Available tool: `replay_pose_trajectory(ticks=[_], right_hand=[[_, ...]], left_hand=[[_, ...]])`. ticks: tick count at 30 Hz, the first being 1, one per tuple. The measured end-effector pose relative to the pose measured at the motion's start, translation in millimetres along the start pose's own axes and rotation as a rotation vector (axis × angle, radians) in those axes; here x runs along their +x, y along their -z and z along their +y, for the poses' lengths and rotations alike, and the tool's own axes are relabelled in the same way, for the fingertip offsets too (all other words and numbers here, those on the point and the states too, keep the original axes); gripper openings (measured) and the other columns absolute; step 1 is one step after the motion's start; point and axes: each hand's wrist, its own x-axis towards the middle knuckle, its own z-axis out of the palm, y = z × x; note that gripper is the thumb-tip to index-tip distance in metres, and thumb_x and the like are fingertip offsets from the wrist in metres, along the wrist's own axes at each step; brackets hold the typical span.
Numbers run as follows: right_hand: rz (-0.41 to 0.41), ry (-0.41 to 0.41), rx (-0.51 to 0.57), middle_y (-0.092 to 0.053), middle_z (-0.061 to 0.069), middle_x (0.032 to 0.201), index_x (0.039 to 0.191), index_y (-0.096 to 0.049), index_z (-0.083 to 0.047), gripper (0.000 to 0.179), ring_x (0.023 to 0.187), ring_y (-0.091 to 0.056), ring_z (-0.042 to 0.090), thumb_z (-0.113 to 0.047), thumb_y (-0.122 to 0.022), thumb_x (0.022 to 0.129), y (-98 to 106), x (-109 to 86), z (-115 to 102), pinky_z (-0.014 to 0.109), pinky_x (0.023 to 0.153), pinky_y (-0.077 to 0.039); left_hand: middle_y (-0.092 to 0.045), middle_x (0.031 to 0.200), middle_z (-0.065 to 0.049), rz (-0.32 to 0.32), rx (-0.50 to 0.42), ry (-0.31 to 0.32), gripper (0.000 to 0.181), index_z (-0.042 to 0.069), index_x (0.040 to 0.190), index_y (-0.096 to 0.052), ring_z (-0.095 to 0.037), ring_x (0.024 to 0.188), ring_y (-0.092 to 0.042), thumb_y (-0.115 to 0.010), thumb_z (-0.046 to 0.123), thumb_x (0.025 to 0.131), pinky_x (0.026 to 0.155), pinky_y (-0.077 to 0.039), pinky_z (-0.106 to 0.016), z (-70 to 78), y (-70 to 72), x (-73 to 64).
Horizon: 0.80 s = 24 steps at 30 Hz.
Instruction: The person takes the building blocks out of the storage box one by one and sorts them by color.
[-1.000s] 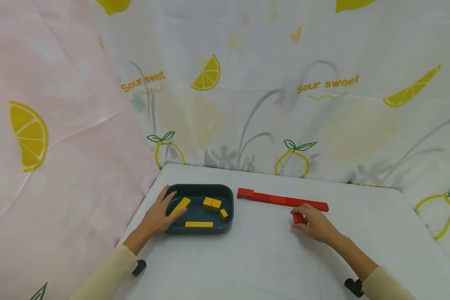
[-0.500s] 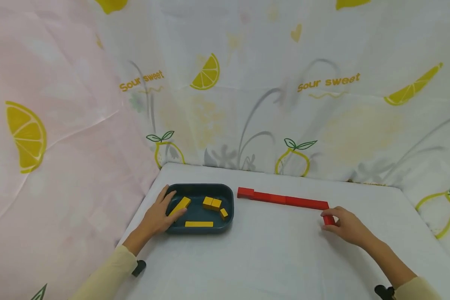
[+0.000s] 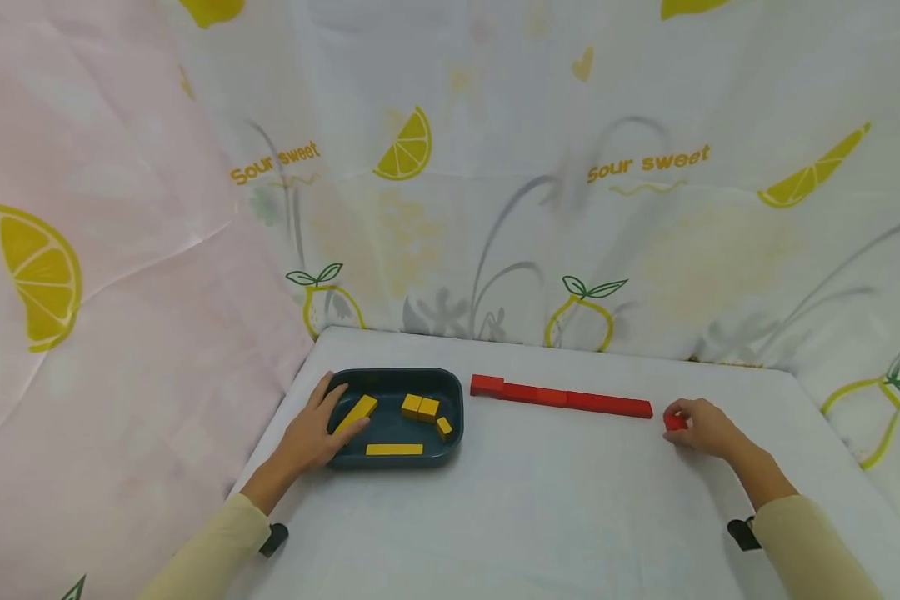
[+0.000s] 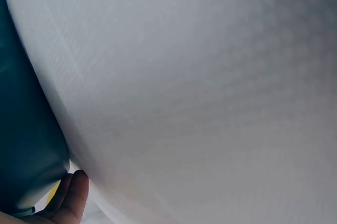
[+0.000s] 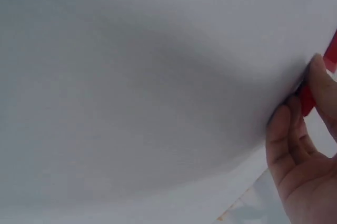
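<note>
The right hand point(image 3: 703, 428) pinches a small red block point(image 3: 675, 422), its long axis unclear, just past a red block row point(image 3: 555, 397) running left to right; the left hand point(image 3: 311, 429) rests spread on a dark-teal rectangular tray point(image 3: 387, 423).

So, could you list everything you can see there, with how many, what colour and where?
table: one, white-covered, across the lower part of the head view
patterned cloth: count unclear, white and pale pink with lemon prints, behind and to the left
tray: one, dark teal, on the table's left side
yellow blocks: five visible, yellow, in the tray
row of blocks: at least three, red, right of the tray
held block: one, red, in the right hand
small gadgets: two, black, one near each wrist
sleeves: two, cream, at the bottom
hands: two, bare, left at the tray's left end, right beyond the row's right end
</note>
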Motion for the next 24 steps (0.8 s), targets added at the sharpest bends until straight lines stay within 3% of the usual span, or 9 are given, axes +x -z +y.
replay_pose_trajectory(ticks=[5, 9, 12, 18, 24], right_hand=[[-0.13, -0.069, 0.116, -0.061, 0.023, 0.101, 0.117, -0.057, 0.006, 0.04, 0.084, -0.058, 0.025, -0.01, -0.074, 0.084, 10, 17.0, -4, 0.035, 0.07, -0.054], [-0.165, -0.133, 0.171, -0.059, 0.027, 0.107, 0.122, -0.053, 0.006, 0.043, 0.087, -0.058, 0.027, -0.009, -0.072, 0.087, 12, 25.5, -6, 0.036, 0.075, -0.055], [-0.144, -0.149, 0.194, -0.059, 0.026, 0.106, 0.124, -0.051, 0.007, 0.044, 0.088, -0.057, 0.027, -0.009, -0.071, 0.087, 8, 25.6, -5, 0.036, 0.075, -0.055], [-0.034, -0.105, 0.169, -0.061, 0.023, 0.097, 0.119, -0.053, 0.01, 0.04, 0.083, -0.058, 0.028, -0.005, -0.068, 0.086, -1, 22.2, -3, 0.035, 0.07, -0.051], [0.015, -0.101, 0.158, -0.063, 0.028, 0.1, 0.118, -0.053, 0.013, 0.039, 0.085, -0.06, 0.03, -0.005, -0.068, 0.085, -4, 19.2, -5, 0.037, 0.072, -0.051]], left_hand=[[-0.009, 0.165, -0.019, -0.005, -0.014, 0.002, 0.088, 0.007, 0.154, -0.032, -0.048, 0.14, -0.035, -0.055, 0.064, 0.091, 0.105, -0.035, -0.069, -0.3, -0.1, 0.0], [-0.008, 0.165, -0.019, -0.004, -0.02, 0.005, 0.087, 0.007, 0.154, -0.032, -0.048, 0.141, -0.034, -0.056, 0.062, 0.092, 0.105, -0.036, -0.069, 1.5, 0.5, -0.7], [-0.008, 0.165, -0.019, -0.01, -0.019, 0.009, 0.086, 0.007, 0.154, -0.032, -0.048, 0.141, -0.033, -0.056, 0.062, 0.092, 0.105, -0.035, -0.069, 1.8, 0.4, -1.8], [-0.008, 0.165, -0.019, -0.012, 0.001, 0.005, 0.085, 0.007, 0.153, -0.032, -0.048, 0.14, -0.034, -0.055, 0.061, 0.093, 0.104, -0.036, -0.069, 1.2, 0.9, -1.7], [-0.008, 0.165, -0.019, -0.019, 0.001, 0.003, 0.085, 0.007, 0.153, -0.033, -0.049, 0.14, -0.035, -0.056, 0.062, 0.092, 0.104, -0.036, -0.069, 3.4, 2.2, 0.5]])
